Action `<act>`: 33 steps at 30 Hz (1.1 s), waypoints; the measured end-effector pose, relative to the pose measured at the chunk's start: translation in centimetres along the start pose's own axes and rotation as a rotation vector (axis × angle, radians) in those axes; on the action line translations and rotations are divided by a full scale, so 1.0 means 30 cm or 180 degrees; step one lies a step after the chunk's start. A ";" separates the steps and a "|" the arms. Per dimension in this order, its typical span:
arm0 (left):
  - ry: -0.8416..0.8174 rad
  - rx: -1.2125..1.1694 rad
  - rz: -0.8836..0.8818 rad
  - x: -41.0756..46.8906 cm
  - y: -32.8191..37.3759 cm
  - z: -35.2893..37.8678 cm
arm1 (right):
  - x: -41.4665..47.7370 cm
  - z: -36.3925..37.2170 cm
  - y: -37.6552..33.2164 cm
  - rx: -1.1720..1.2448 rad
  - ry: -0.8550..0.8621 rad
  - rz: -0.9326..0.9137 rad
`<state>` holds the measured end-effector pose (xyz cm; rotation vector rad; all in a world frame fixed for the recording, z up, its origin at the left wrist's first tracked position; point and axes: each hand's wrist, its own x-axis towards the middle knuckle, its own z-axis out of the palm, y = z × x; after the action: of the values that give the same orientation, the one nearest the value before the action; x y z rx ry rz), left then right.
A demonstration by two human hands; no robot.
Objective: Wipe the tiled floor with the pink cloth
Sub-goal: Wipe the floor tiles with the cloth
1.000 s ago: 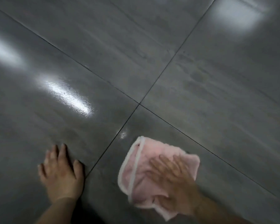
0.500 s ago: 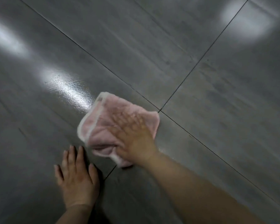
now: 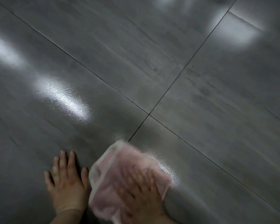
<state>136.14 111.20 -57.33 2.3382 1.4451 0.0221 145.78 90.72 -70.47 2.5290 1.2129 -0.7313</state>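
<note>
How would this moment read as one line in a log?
step: wiping | right hand: flat on pink cloth | left hand: flat on tiled floor

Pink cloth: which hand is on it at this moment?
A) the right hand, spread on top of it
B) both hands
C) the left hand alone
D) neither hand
A: the right hand, blurred, lies spread on top of the pink cloth, while the left hand rests flat on the bare tiled floor beside the cloth.

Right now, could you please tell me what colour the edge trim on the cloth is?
White trim on the pink cloth, clearest in the head view.
</note>
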 end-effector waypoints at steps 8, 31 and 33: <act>0.0093 -0.0039 0.0048 0.005 0.013 -0.011 | -0.205 -0.392 0.527 0.0361 0.1963 0.0704; -0.0839 0.0446 0.1897 -0.193 0.356 0.064 | -0.549 -0.159 0.581 0.0655 0.1981 0.2093; -0.0985 0.0421 0.1977 -0.214 0.419 0.113 | -0.564 -0.121 0.442 0.0713 0.2051 0.1803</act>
<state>144.63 99.67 -55.05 2.6584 0.5603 -0.2592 148.37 72.81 -58.34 3.1944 0.4805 0.1036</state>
